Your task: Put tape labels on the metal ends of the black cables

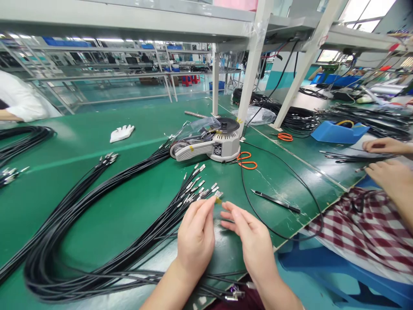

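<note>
My left hand (196,237) is closed in a pinch at the end of a black cable, whose silver connector (218,194) shows beyond the fingertips. A small piece of yellow tape (218,200) sits by that connector, at the left fingertips. My right hand (253,237) is just to the right with its fingers apart, close to the tape but not visibly gripping it. Beside and beneath my hands lies a big looped bundle of black cables (142,165), with many metal connectors (193,186) fanned out behind my left hand.
A round tape dispenser (226,146) stands beyond my hands, with orange-handled scissors (248,161) beside it. A craft knife (275,201) lies to the right. Farther off are a white glove (121,133) and a blue tape holder (338,131). A co-worker's hands (387,168) handle cables at right.
</note>
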A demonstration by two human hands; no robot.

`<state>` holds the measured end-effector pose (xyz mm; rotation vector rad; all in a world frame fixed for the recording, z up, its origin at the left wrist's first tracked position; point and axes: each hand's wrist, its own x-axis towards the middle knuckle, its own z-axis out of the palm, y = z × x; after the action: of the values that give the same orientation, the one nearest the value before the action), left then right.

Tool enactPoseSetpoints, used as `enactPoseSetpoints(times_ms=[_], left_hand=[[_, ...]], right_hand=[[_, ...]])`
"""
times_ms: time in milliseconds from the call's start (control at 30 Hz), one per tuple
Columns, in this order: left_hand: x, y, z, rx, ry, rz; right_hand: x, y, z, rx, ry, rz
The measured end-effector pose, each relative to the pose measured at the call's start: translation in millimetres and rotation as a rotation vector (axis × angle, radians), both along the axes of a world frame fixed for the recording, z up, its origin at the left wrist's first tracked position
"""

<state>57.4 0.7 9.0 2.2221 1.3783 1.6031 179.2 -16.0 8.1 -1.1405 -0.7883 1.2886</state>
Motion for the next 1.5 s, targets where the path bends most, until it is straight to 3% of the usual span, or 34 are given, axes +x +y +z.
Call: enactPoseSetpoints(times_ms=[133, 233, 500, 667, 1033, 1167, 1500], left_hand=[[1.8, -0.6, 2.3, -0.015, -0.005, -0.026], [4.0, -0.7, 3.4, -0.07, -0.002, -0.025], [4.5, -0.9, 6.7, -0.14, -0.021, 0.041], [2.0, -1.3, 11.2, -0.239, -0.029, 0.036], [3.9, -4.8, 24.6, -0.673, -0.308, 0.002], [2.9, -3.0, 26.1, -0.822, -0.453, -0.071], [1.9, -1.1, 29.0, -0.923, -0.717, -0.231]], right_hand=[[7.0, 8.7, 10.0, 0.049, -0.059, 0.002], [8.2, 16.4, 17.0, 0.042, -0.147, 0.082], [4.5, 16.5, 9.6, 0.037, -0.167, 0.114], [6.6, 17.2, 14.6, 0.057, -0.221, 0.105], [6.6, 16.8, 14.1, 0.114, -0.279, 0.088], [6.5, 17.7, 16.3, 0.143, -0.279, 0.091], [7.1, 16.6, 21.9, 0.145, -0.286, 0.102]])
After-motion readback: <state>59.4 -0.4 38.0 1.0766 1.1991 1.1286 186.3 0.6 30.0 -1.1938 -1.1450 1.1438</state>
